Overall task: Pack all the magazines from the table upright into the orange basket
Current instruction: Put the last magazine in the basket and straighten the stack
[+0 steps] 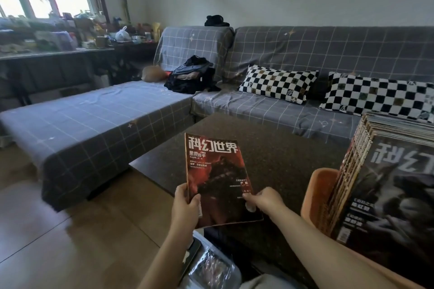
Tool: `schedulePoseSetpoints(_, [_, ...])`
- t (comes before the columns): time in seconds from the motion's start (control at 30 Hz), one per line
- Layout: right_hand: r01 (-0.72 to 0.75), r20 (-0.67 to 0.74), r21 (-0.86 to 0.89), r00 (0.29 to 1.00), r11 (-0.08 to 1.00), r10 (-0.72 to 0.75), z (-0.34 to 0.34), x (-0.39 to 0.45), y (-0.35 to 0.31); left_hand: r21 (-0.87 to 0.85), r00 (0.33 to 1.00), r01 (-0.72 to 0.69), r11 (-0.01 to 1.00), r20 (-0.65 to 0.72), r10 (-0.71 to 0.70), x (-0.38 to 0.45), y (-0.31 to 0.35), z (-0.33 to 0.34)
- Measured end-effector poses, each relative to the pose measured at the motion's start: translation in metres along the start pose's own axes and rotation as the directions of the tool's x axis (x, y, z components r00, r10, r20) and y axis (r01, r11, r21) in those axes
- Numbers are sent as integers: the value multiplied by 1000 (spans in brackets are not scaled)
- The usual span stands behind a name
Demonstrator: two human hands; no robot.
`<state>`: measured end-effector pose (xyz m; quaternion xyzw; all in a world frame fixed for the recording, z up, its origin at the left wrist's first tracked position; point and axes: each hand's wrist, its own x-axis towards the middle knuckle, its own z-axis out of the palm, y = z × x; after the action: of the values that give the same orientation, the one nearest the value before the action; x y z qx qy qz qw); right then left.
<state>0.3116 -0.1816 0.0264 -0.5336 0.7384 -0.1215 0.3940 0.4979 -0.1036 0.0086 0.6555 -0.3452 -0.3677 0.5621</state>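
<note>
A red magazine with white Chinese title letters is held up above the dark speckled table. My left hand grips its lower left edge, thumb on the cover. My right hand pinches its lower right edge. To the right stands the orange basket, with several magazines packed upright in it, a grey-black cover facing me.
A grey checked sofa wraps round the table's far and left sides, with two chequered cushions and a pile of dark clothes. A clear plastic box lies near my lap. Wooden floor lies to the left.
</note>
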Motion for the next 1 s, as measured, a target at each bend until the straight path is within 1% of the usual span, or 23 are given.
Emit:
schedulePoseSetpoints(0.07, [57,-11,132,998,990,-56,-4,-15,7,-42,999,-46,998,25,47,-15,7,-7])
schedulePoseSetpoints(0.13, [112,23,330,992,937,-126,-11,-32,11,-70,995,-75,995,59,80,-30,17,-13])
schedulePoseSetpoints(0.23, [107,133,613,963,783,-236,-27,-61,14,-101,986,-125,987,99,135,-48,36,-20])
schedulePoseSetpoints(0.3, [120,106,725,954,678,-281,-42,-76,15,-138,976,-155,978,131,173,-59,50,-22])
schedulePoseSetpoints(0.43, [250,-42,782,935,571,-352,-75,-103,21,-174,949,-179,968,230,217,-78,74,-16])
schedulePoseSetpoints(0.57, [336,-151,807,913,486,-379,-105,-120,41,-205,922,-232,951,266,282,-95,92,5])
schedulePoseSetpoints(0.83, [395,-309,834,913,386,-265,-158,-134,98,-273,869,-231,934,375,324,-118,109,73])
schedulePoseSetpoints(0.93, [443,-387,814,896,374,-219,-177,-140,121,-227,850,-248,942,416,324,-123,109,105])
schedulePoseSetpoints(1.0, [462,-428,793,886,396,-177,-189,-143,135,-185,843,-274,944,425,328,-125,109,127])
